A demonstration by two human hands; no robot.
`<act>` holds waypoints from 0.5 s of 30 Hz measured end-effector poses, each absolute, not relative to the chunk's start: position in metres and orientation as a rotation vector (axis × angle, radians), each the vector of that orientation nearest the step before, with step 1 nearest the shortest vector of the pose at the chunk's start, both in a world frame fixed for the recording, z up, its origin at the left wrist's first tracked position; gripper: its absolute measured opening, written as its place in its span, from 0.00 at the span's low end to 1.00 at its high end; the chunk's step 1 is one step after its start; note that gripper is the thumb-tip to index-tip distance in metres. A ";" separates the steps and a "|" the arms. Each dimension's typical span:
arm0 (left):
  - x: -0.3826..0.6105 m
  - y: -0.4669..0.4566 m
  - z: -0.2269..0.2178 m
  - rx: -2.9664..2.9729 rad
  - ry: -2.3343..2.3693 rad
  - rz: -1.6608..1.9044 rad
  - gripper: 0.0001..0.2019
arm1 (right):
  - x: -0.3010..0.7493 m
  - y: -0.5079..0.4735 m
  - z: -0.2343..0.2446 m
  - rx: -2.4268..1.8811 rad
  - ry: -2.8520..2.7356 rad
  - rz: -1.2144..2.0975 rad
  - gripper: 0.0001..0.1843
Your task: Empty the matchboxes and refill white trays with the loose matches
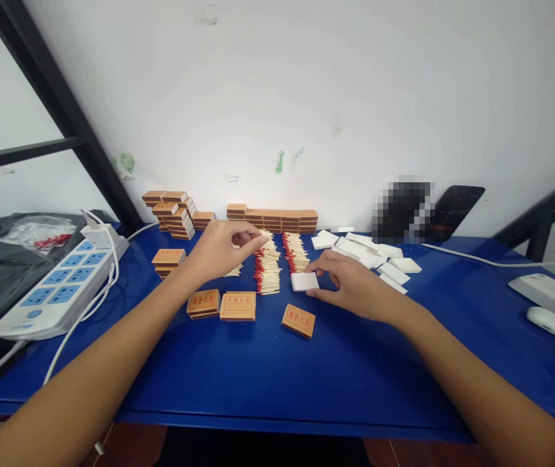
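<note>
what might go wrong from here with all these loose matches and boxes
The left hand, right at the loose matches, might scatter them. The white piece in the right hand is close to another row of matches, so a slip could disturb it. The uneven matchbox stack could topple if bumped.

Makeshift work corner, small workshop by its look, though room in home could not be ruled out! Blue worktop sat against scuffed white wall, dark metal frame slanting up at left. Matchboxes stood stacked in batches, loose matches lay heaped, power strip sprawled alongside, reddish floor tiles peeked out below.
</note>
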State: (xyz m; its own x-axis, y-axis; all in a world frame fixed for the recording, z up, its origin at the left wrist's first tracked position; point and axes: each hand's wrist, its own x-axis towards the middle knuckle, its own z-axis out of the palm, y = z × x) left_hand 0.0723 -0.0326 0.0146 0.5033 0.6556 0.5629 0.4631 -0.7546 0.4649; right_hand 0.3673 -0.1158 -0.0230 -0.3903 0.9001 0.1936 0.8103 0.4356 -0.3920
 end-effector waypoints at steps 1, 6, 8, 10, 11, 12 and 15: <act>0.072 -0.032 0.014 2.497 0.947 1.097 0.14 | 0.367 -0.116 -0.022 -1.454 -2.309 0.332 0.15; 0.071 -0.032 0.014 2.519 0.948 1.076 0.14 | 0.366 -0.117 -0.014 -1.444 -2.293 0.334 0.15; 0.070 -0.031 0.014 2.530 0.953 1.062 0.14 | 0.369 -0.116 -0.011 -1.453 -2.281 0.311 0.16; 0.070 -0.030 0.013 2.544 0.967 1.050 0.13 | 0.375 -0.116 -0.007 -1.500 -2.269 0.263 0.17; 0.069 -0.030 0.013 2.552 0.972 1.044 0.12 | 0.379 -0.115 -0.006 -1.541 -2.261 0.226 0.18; 0.069 -0.029 0.013 2.558 0.976 1.039 0.12 | 0.384 -0.115 -0.005 -1.594 -2.250 0.184 0.17; 0.068 -0.028 0.013 2.583 0.973 1.035 0.12 | 0.399 -0.115 -0.003 -1.767 -2.232 0.109 0.16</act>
